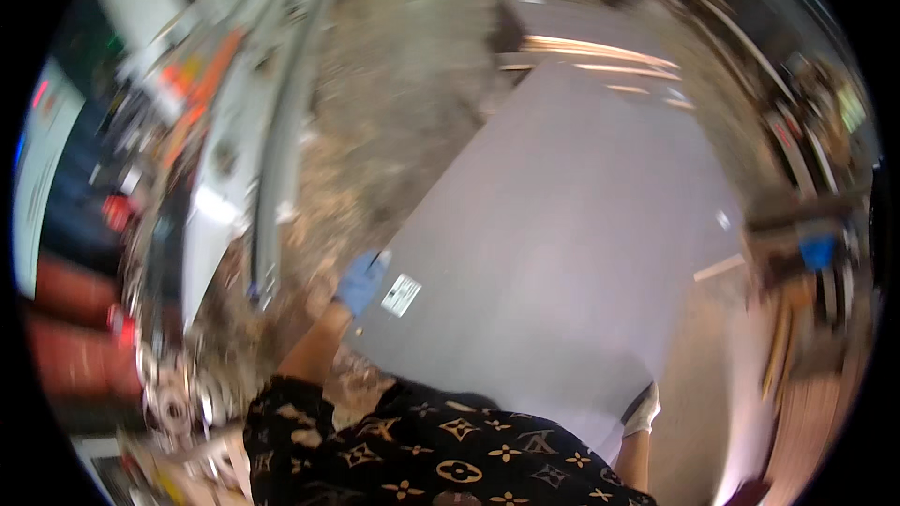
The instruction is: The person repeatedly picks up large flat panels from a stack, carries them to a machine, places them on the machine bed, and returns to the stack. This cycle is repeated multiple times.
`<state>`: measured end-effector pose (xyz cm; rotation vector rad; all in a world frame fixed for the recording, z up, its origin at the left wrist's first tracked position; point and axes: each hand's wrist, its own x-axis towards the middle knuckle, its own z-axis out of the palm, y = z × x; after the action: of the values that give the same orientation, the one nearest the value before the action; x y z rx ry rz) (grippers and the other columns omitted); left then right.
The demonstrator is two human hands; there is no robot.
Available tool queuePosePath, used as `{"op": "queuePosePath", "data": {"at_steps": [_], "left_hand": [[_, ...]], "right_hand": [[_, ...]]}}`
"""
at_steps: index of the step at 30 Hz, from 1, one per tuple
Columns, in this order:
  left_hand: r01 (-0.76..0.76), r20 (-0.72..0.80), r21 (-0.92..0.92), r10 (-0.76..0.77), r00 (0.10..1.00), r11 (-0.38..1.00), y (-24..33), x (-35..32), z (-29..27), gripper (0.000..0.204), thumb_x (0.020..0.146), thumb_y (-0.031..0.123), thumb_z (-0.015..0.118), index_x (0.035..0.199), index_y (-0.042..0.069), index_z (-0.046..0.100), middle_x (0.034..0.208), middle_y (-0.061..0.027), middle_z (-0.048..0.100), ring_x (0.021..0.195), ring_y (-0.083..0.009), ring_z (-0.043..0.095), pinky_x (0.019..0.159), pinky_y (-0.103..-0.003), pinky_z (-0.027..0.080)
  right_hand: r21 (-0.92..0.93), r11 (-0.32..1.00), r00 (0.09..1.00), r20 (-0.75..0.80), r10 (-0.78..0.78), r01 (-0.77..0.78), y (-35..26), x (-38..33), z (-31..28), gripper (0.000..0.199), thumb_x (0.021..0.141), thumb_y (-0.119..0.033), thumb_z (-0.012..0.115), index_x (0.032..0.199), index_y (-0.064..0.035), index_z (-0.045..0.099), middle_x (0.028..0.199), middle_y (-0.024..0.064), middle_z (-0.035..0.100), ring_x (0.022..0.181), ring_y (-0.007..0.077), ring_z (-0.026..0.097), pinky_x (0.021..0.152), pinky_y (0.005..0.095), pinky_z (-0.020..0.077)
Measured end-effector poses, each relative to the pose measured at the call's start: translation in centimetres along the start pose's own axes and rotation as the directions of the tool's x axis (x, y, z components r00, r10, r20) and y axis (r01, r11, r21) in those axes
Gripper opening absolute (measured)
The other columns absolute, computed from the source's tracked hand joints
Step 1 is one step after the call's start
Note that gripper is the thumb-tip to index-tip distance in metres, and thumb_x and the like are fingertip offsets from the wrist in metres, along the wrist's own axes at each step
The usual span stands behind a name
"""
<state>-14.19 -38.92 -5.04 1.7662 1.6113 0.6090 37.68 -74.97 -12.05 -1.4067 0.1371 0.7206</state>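
A large flat grey panel [553, 225] stretches away from my body, its near edge close to my shirt. My left hand [361, 283], in a blue glove, is closed on the panel's left edge near the front corner, beside a white label [401, 295] stuck on the surface. At the near right edge my right hand [643, 409], in a whitish glove, grips the same panel. The fingers of the right hand are mostly hidden behind and under the edge. The panel's far end reaches over or near a stack of similar boards [600, 28]; whether they touch I cannot tell.
On the left runs a long machine bed [234, 131] with a metal rail [281, 112] and orange parts. Red cylinders or drums [75, 356] stand at the far left. To the right are wooden racks with a blue object [817, 251]. Dusty concrete floor [403, 66] lies between.
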Motion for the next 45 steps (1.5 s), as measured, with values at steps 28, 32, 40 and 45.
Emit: {"op": "queuePosePath", "data": {"at_steps": [28,32,40,45], "left_hand": [[0.693,-0.747,-0.007,-0.464,0.476,0.721,-19.7,-36.2,-22.2,0.041,0.08,0.033,0.059,0.11,0.005,0.056,0.102,-0.0167,0.061,0.099,-0.0334,0.055,0.084,-0.039,0.043],[0.58,-0.96,-0.082,-0.222,0.174,0.811,-15.6,-35.3,-20.6,0.058,0.073,0.035,0.066,0.123,0.012,0.047,0.129,-0.0159,0.043,0.117,-0.0345,0.042,0.098,-0.04,0.036],[-0.063,-0.75,-0.661,-0.66,0.029,0.748,-16.0,-33.1,-5.9,0.073,0.077,0.012,0.067,0.137,0.004,0.025,0.135,-0.0142,0.036,0.122,-0.0267,0.036,0.103,-0.035,0.031],[-0.42,-0.407,-0.872,-0.847,0.342,0.25,-14.1,-31.8,-4.8,0.046,0.089,0.02,0.055,0.128,0.004,0.038,0.117,-0.0066,0.051,0.102,-0.0187,0.05,0.089,-0.032,0.041]], "right_hand": [[-0.675,0.654,0.352,0.553,0.755,-0.342,11.9,-11.6,36.6,0.026,0.082,-0.027,0.055,0.098,-0.0062,0.061,0.096,0.0087,0.064,0.088,0.0255,0.06,0.084,0.0383,0.0467],[-0.803,0.435,0.086,0.441,0.893,-0.407,13.1,-18.7,37.8,0.024,0.083,-0.03,0.054,0.094,-0.0097,0.061,0.097,0.0048,0.064,0.094,0.0233,0.057,0.092,0.0376,0.0411],[-0.813,0.466,0.384,0.33,0.862,-0.349,21.9,-22.9,39.4,0.017,0.089,-0.026,0.053,0.088,-0.0097,0.06,0.094,0.0017,0.062,0.093,0.0211,0.055,0.089,0.0403,0.0414],[-0.83,0.459,0.48,0.278,0.832,-0.316,20.4,-26.5,41.8,0.017,0.089,-0.027,0.055,0.092,-0.0102,0.057,0.085,-0.0035,0.06,0.078,0.0165,0.053,0.081,0.0383,0.0446]]}}
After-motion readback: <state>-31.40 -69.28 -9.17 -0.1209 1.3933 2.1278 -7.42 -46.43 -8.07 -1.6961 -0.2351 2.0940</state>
